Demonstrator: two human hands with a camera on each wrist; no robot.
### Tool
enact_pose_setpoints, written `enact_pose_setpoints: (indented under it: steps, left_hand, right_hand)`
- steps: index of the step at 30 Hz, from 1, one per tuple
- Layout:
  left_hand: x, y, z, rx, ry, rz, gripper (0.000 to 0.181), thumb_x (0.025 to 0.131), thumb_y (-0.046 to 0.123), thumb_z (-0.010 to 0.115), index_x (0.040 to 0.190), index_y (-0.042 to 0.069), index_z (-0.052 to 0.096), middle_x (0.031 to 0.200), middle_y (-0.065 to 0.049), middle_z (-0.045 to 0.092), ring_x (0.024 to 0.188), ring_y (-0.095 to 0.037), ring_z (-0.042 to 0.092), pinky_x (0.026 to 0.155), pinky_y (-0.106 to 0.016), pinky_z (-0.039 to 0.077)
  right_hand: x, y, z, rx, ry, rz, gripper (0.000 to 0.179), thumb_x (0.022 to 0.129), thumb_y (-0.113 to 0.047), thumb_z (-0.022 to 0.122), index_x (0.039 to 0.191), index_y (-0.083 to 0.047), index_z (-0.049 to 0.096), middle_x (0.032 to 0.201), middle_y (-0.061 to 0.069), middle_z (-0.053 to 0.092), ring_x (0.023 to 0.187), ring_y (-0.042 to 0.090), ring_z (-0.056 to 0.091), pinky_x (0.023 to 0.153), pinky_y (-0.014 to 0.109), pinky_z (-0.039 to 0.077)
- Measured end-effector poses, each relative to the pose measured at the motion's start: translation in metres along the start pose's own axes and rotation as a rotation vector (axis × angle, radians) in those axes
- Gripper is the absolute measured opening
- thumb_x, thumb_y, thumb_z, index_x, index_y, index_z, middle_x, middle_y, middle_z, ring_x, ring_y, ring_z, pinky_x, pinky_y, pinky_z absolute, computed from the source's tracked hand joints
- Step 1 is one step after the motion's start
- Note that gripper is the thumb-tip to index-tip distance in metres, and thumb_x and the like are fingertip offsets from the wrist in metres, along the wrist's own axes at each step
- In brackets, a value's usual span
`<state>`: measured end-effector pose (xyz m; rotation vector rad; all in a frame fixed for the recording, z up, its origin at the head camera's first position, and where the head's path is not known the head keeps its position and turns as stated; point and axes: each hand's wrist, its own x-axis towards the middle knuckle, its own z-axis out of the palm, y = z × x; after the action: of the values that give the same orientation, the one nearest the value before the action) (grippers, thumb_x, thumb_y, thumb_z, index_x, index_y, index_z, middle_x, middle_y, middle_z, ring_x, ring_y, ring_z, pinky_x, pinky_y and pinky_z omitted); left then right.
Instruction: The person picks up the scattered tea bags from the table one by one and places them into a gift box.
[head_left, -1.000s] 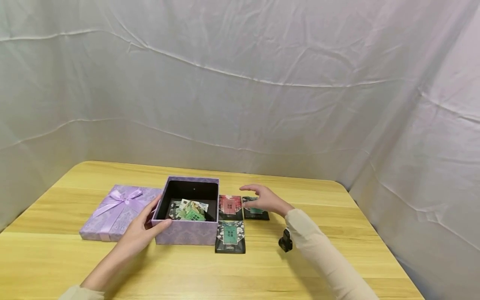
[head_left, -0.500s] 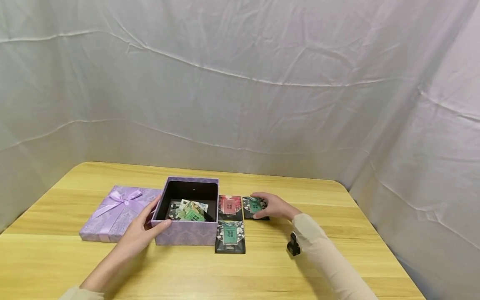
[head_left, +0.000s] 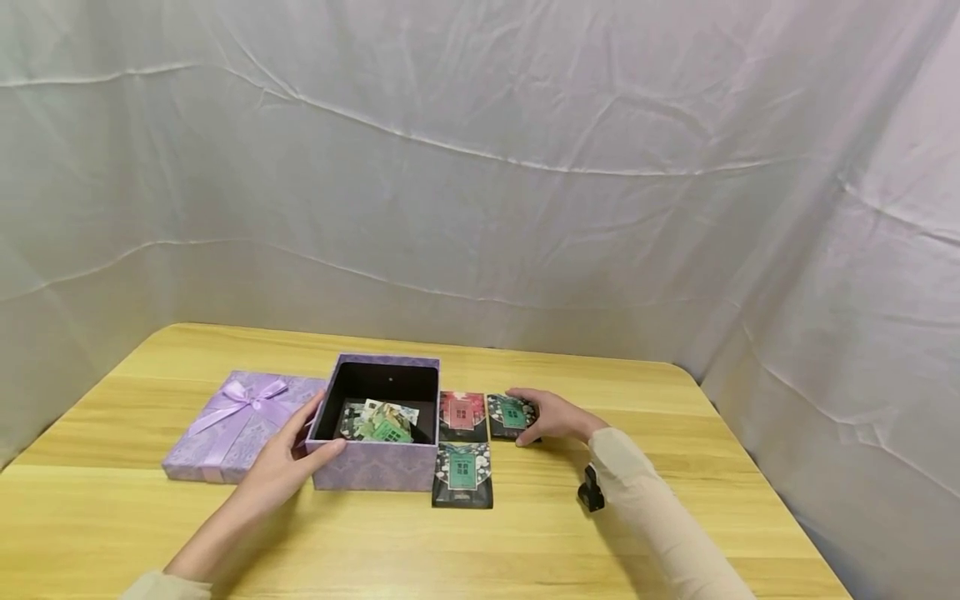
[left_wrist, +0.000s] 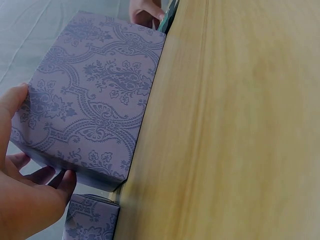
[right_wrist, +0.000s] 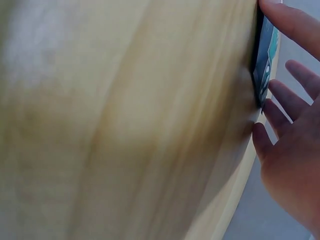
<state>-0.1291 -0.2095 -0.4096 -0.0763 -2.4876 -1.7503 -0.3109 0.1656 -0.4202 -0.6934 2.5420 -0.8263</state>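
Note:
An open purple patterned box (head_left: 375,465) stands on the table, with several colourful sachets (head_left: 390,429) inside its black interior. My left hand (head_left: 281,462) holds the box's near left corner, thumb on the front rim and fingers along the left side; the left wrist view shows this hand (left_wrist: 30,195) against the patterned wall. To the right, my right hand (head_left: 551,417) spans a flat black-and-green sachet (head_left: 510,412), thumb at its near edge and fingers at its far right part. The right wrist view shows that sachet (right_wrist: 265,55) edge-on, low against the table.
A red sachet (head_left: 462,415) and another green-labelled sachet (head_left: 462,475) lie between the box and my right hand. Left of the box is its lid (head_left: 240,425) with a ribbon bow. A small black device (head_left: 590,490) sits by the right sleeve. Pale cloth (head_left: 480,167) hangs behind the table.
My right hand has come down from above the right-hand sachet to its right side, and its thumb has slid to the near edge. The left hand stays on the box.

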Motion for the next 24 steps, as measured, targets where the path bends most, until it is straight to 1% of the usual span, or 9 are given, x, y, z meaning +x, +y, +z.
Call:
enact_pose_setpoints:
  steps: [5, 12, 17, 24]
  left_hand:
    - [-0.0003, -0.0003, 0.0008, -0.007, -0.002, -0.009, 0.078, 0.094, 0.02, 0.064, 0.155, 0.008, 0.017, 0.146, -0.032, 0.033, 0.125, -0.042, 0.045, 0.086, -0.014, 0.04]
    - [-0.0006, -0.0006, 0.0011, -0.009, -0.004, -0.023, 0.079, 0.094, 0.021, 0.064, 0.156, 0.01, 0.017, 0.147, -0.031, 0.033, 0.127, -0.041, 0.044, 0.087, -0.014, 0.04]
    - [-0.0006, -0.0009, 0.0009, -0.017, -0.008, -0.022, 0.079, 0.094, 0.021, 0.064, 0.156, 0.009, 0.016, 0.147, -0.031, 0.032, 0.126, -0.041, 0.044, 0.086, -0.014, 0.041]
    - [-0.0008, -0.0005, 0.0004, -0.018, -0.005, -0.017, 0.079, 0.094, 0.02, 0.064, 0.156, 0.01, 0.016, 0.147, -0.031, 0.032, 0.126, -0.042, 0.044, 0.086, -0.014, 0.04]
  right_hand:
    - [0.0005, 0.0035, 0.0021, 0.008, -0.013, -0.016, 0.09, 0.068, -0.007, 0.087, 0.146, -0.006, 0.042, 0.149, 0.021, 0.035, 0.131, 0.039, 0.036, 0.108, 0.056, 0.026]
    - [-0.0009, 0.0012, 0.0025, -0.033, 0.011, -0.016, 0.084, 0.069, -0.008, 0.087, 0.143, -0.008, 0.047, 0.144, 0.019, 0.042, 0.126, 0.036, 0.041, 0.105, 0.054, 0.031]
    - [-0.003, 0.0021, 0.0031, -0.08, 0.035, -0.011, 0.09, 0.069, -0.013, 0.088, 0.146, -0.009, 0.043, 0.146, 0.018, 0.041, 0.13, 0.037, 0.035, 0.106, 0.056, 0.028]
    - [-0.006, 0.0019, 0.0035, -0.097, 0.05, -0.028, 0.09, 0.07, -0.015, 0.087, 0.147, -0.01, 0.041, 0.146, 0.018, 0.039, 0.132, 0.037, 0.033, 0.108, 0.056, 0.026]
